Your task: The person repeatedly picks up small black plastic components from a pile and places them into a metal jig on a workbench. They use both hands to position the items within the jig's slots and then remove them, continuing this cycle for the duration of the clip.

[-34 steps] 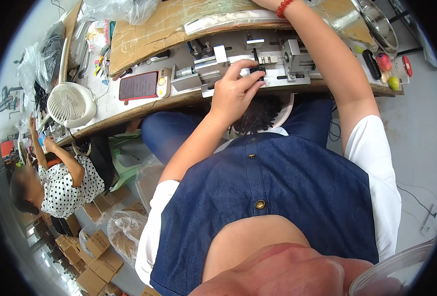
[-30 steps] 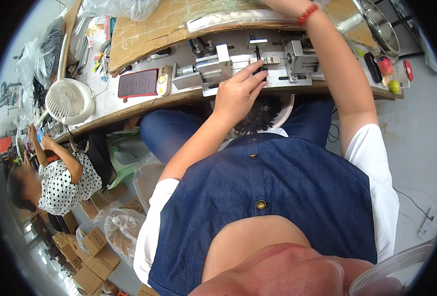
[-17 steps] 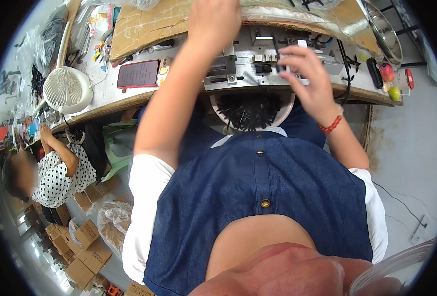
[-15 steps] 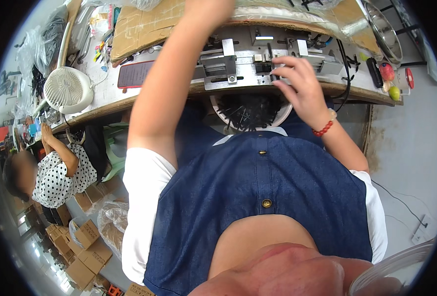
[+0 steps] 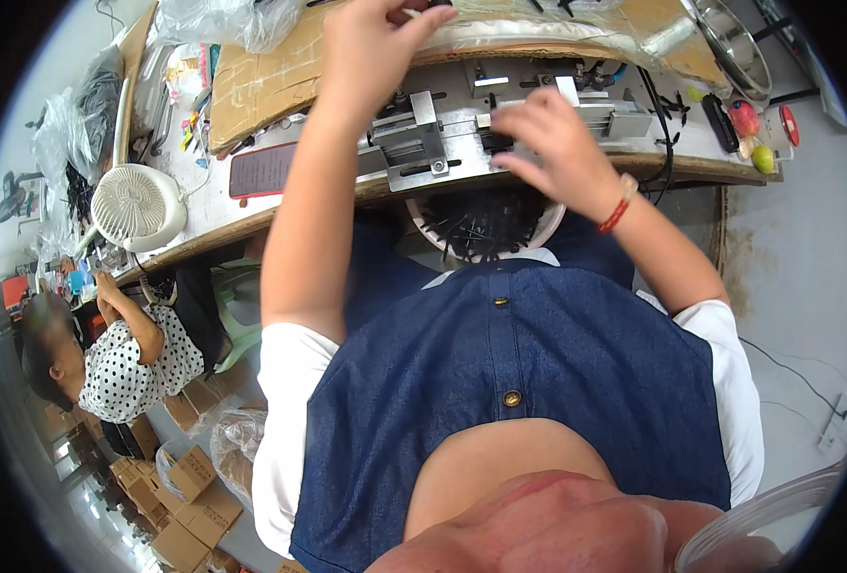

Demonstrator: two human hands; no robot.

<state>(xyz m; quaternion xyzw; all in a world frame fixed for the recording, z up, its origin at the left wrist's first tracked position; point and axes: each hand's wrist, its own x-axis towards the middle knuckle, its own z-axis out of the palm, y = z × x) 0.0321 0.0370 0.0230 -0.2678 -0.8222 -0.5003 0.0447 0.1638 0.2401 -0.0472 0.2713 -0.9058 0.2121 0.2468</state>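
Observation:
My left hand [image 5: 371, 53] is raised over the cardboard at the far side of the bench, its thumb and fingers closed on a small black part [image 5: 438, 4] that shows only in part. My right hand [image 5: 562, 148] hovers at the metal clamping fixture [image 5: 433, 138], slightly blurred, thumb and fingers apart. Beside its fingertips sits a dark block [image 5: 495, 140] in the middle of the fixture; whether they touch it I cannot tell. Below the bench edge, a pale tub [image 5: 555, 224] holds many thin black sticks [image 5: 476, 224].
Left on the bench are a white fan [image 5: 137, 208] and a red-edged phone [image 5: 261, 170]. Cardboard [image 5: 266, 81] lies behind the fixture. Black cables [image 5: 670, 134] hang at its right, near a metal bowl [image 5: 743, 57] and fruit [image 5: 762, 160]. Another person [image 5: 137, 358] sits at far left.
My left hand has come down and nearer from the top edge, showing the small black part. My right hand has shifted left over the fixture. The whole view has turned slightly.

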